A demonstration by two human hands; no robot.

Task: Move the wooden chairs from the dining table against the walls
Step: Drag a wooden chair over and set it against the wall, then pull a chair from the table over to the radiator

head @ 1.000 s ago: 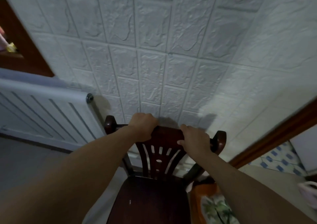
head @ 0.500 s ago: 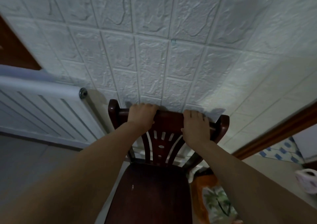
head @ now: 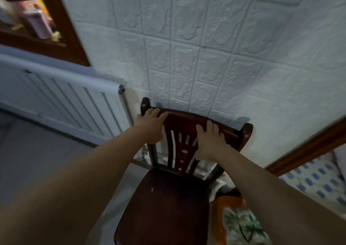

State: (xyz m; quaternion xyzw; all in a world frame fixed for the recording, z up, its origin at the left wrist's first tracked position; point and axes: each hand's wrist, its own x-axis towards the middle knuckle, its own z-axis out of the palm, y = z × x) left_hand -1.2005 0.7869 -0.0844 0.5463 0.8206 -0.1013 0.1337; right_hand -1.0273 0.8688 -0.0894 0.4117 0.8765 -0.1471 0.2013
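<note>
A dark wooden chair (head: 164, 203) stands in front of me, its slatted back up against the white embossed wall (head: 215, 57). My left hand (head: 150, 126) grips the left end of the chair's top rail. My right hand (head: 208, 143) lies on the right part of the rail, fingers spread over the wood. The seat faces me, and the chair's legs are hidden below it.
A white radiator (head: 65, 102) runs along the wall to the left, under a brown window frame (head: 61, 25). A brown door frame (head: 309, 147) rises at the right. An orange patterned object (head: 241, 224) sits on the floor beside the chair's right side.
The chair back has moved up against the wall. My fingers have loosened and spread over the top rail. The view has swung so the window frame shows at the left.
</note>
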